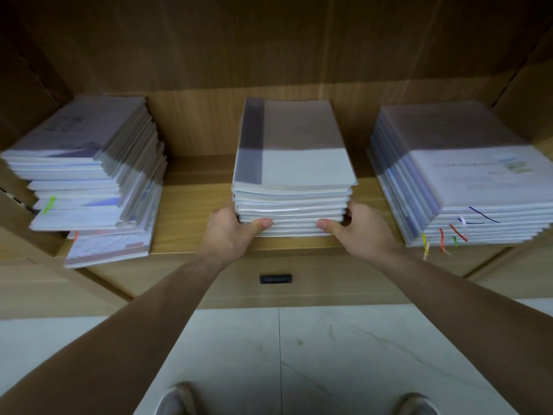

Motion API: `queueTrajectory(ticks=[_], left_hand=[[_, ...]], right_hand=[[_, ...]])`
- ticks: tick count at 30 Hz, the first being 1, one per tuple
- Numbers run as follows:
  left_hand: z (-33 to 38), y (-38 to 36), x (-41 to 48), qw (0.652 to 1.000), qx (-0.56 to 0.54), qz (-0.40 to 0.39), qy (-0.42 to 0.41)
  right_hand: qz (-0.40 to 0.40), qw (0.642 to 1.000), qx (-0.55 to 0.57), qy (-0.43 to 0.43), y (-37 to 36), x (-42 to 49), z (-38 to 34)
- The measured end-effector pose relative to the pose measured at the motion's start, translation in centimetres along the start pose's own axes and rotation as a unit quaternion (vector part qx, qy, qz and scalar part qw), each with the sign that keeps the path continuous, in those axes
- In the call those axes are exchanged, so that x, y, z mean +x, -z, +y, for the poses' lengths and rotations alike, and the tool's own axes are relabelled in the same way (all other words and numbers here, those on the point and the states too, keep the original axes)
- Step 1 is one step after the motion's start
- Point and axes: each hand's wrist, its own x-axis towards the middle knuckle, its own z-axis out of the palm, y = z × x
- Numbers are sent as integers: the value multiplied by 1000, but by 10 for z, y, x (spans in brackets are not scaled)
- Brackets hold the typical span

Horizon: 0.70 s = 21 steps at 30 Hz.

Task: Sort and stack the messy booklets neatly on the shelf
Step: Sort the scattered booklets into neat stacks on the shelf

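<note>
Three stacks of pale booklets stand on a wooden shelf point(191, 205). The middle stack point(293, 163) is squared up, with a plain cover on top. My left hand point(230, 232) grips its lower left corner, thumb across the front edge. My right hand point(362, 229) grips the lower right corner the same way. The left stack point(86, 163) is uneven, its lower booklets jutting out past the shelf edge. The right stack point(466, 175) is tall and slightly stepped, with coloured tabs hanging from its front.
A pink-edged booklet point(107, 247) sticks out under the left stack over the shelf's front. Below the shelf is a wooden panel with a small black handle point(275, 278). Cabinet side walls close in left and right. Pale floor tiles and my shoes lie below.
</note>
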Motion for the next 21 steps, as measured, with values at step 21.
queueTrajectory(ticks=[21], left_hand=[[29, 13, -18, 998, -33, 46, -35]], right_hand=[[87, 991, 82, 52, 14, -9, -30]])
